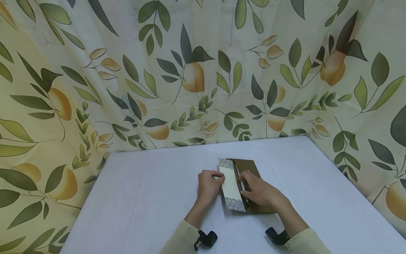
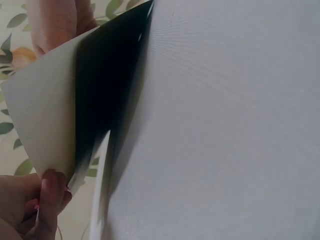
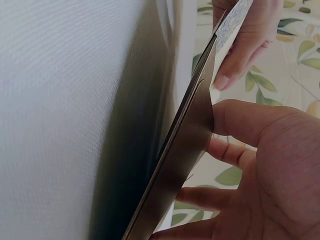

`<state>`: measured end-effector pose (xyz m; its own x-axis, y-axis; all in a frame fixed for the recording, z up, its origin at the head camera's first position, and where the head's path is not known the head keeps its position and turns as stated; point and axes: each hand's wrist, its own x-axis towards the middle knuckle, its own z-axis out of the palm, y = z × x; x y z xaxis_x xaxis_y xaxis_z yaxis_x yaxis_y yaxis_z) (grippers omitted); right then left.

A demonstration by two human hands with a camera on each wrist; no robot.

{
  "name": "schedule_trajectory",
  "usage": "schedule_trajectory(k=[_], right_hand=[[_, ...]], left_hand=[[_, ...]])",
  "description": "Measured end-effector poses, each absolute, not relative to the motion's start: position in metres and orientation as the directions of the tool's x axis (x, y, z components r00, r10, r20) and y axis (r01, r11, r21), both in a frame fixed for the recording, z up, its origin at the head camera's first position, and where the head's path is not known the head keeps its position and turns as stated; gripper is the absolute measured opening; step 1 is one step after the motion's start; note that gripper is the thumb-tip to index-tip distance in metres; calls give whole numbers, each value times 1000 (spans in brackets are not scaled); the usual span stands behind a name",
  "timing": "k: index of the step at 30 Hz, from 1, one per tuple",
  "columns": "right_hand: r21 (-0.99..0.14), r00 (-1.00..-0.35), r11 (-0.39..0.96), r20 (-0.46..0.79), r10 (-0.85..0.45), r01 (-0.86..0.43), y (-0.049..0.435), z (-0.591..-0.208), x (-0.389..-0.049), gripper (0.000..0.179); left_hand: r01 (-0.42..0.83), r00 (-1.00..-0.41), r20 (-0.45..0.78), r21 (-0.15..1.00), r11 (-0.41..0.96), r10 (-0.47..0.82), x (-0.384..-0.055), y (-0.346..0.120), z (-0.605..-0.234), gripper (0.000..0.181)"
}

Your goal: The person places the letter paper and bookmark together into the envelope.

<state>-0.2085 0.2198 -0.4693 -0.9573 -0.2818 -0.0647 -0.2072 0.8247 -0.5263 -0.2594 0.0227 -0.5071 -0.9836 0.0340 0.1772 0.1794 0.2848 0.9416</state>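
"Where is the card (image 1: 248, 165)?"

"It is seen at the white table (image 1: 142, 197) — brown, with a pale flap (image 1: 231, 181) along its left side. The flap is raised off the table, and gray patterns (image 1: 235, 204) are shown at both of its ends."

"How is it held?"

"The flap's left edge is pinched by the left hand (image 1: 208, 185), between thumb and fingers. The brown part is touched by the right hand (image 1: 261, 192), just beside the flap. Whether it is pinched there too cannot be told."

"And what else is seen?"

"Pale sleeves (image 1: 181, 238) are worn, and a black thing (image 1: 209, 239) is set at each wrist. Behind the table, a cloth (image 1: 222, 109) is hung — leaves (image 1: 224, 61) and orange fruit (image 1: 194, 78) are printed on it."
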Motion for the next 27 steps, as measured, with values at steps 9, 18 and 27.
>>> schedule_trajectory(k=[9,18,27], right_hand=[[-529,-958,823,-60,-281,-209,219,-467,-208,40],[-533,-961,824,-69,-268,-192,217,-466,-207,40],[-528,-960,828,-79,-269,-189,217,-468,-208,40]], left_hand=[[241,-969,244,923,300,29,-258,24,-504,6],[277,-960,276,891,359,54,-254,30,-503,6],[244,-970,219,896,370,110,-252,30,-502,11]])
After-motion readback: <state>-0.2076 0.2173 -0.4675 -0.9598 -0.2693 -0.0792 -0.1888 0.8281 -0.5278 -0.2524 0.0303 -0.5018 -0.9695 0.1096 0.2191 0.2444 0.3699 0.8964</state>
